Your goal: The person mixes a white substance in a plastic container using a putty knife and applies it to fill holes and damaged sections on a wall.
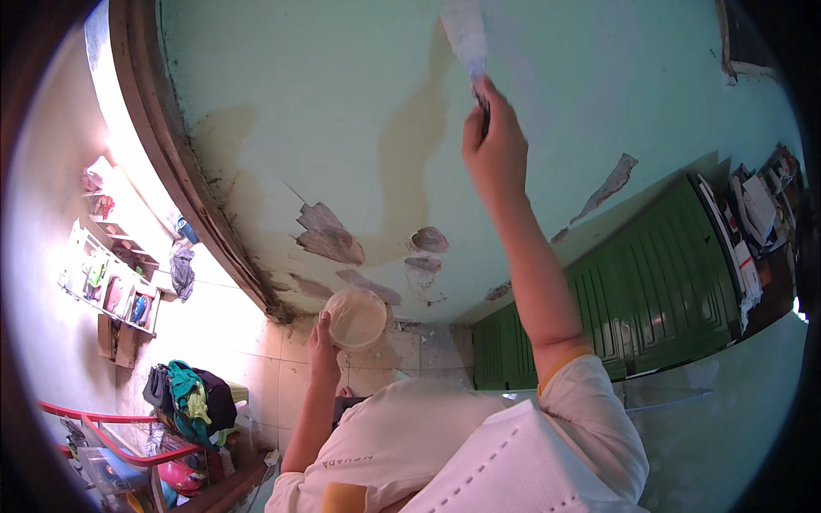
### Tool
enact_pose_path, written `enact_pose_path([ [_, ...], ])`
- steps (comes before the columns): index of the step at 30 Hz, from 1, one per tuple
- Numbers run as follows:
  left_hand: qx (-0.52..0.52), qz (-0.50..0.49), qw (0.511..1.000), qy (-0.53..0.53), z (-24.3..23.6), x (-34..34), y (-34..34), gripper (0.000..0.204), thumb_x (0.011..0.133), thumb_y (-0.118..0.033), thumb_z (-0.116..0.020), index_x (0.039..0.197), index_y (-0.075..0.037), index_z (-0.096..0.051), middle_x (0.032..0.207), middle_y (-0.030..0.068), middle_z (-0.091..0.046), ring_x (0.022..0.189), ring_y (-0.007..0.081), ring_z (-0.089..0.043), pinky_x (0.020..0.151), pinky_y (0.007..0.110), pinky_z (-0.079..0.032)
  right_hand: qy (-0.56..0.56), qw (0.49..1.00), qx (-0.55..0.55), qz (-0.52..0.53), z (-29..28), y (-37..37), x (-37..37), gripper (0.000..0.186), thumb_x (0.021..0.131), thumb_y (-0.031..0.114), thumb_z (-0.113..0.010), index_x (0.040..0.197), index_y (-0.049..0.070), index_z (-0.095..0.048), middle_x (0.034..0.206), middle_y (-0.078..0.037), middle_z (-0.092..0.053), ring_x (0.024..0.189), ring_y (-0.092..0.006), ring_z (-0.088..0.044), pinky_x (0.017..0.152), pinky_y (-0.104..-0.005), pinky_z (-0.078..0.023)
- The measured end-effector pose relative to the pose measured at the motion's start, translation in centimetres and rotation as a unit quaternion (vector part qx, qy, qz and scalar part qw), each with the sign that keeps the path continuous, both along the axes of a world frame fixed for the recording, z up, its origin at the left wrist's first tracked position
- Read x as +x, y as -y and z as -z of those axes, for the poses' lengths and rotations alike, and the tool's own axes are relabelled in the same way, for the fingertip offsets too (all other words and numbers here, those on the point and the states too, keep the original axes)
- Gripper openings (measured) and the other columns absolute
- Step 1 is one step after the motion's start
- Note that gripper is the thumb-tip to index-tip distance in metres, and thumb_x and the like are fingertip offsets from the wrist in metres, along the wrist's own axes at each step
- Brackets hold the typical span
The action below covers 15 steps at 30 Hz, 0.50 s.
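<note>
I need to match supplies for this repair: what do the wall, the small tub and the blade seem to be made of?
Wall: plaster under matt pale green paint, flaked to grey patches. Tub in the left hand: likely translucent whitish plastic. Blade in the right hand: flat, coated white, probably metal.
</note>
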<state>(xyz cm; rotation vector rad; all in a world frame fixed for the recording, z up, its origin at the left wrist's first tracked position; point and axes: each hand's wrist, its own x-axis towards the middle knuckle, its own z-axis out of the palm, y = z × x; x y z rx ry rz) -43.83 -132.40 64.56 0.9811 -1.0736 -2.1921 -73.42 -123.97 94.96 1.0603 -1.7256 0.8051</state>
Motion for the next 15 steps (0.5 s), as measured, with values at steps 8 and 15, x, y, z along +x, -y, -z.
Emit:
enact_pose_path([
  [8, 0.014, 0.007, 1.0, -0.022, 0.5, 1.9, 0.3, 0.072, 0.097, -0.057, -0.057, 0.142, -0.002, -0.049, 0.137, 0.0133, -0.057, 0.122, 0.0247, -0.058, 0.097, 0.038, -0.049, -0.06, 0.996, -0.038, -0.056, 1.4, -3.9, -2.2, 0.037, 0.096, 0.005, -0.056, 0.132, -0.002, -0.053, 0.109, -0.02, -0.067, 0.094, -0.036, -0.07, 0.078, -0.0425, -0.059],
  [15, 0.011, -0.009, 1.0, -0.013, -0.1, 1.6, 0.8, 0.071, 0.097, -0.054, -0.058, 0.144, -0.002, -0.046, 0.138, 0.0138, -0.056, 0.124, 0.0263, -0.059, 0.102, 0.039, -0.049, 0.027, 0.999, -0.025, 0.014, 1.7, -5.1, -3.1, 0.036, 0.094, 0.008, -0.059, 0.13, 0.008, -0.057, 0.11, -0.012, -0.068, 0.088, -0.0314, -0.07, 0.072, -0.041, -0.058],
])
